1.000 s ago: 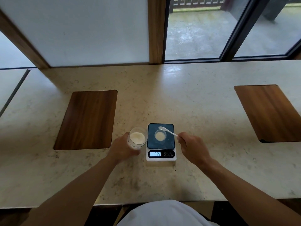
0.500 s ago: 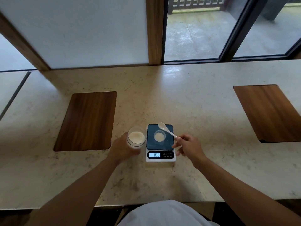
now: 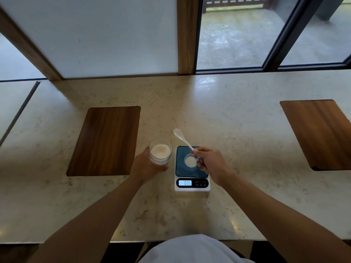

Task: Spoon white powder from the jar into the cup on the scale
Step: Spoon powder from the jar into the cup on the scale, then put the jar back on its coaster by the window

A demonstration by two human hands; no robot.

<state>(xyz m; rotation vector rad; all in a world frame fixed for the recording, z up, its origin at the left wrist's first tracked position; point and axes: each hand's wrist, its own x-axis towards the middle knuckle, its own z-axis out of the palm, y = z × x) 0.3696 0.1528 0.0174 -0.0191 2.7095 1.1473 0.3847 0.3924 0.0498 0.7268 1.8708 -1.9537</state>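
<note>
A clear glass jar of white powder stands on the stone counter, gripped from the left side by my left hand. Right of it lies a small digital scale with a dark platform and a lit display. A small clear cup holding some white powder sits on the platform. My right hand hovers over the cup's right side and pinches the handle of a white plastic spoon. The spoon's bowl points up and away, beyond the scale's far edge.
The pale marble counter has a dark wooden inset panel left of the jar and another wooden panel at the far right. Windows and a wooden post rise behind the counter. The front edge runs just before my torso.
My right hand has shifted left over the scale and lifted the spoon from above the cup, so its bowl now points past the scale's far edge. The left hand keeps its hold on the jar.
</note>
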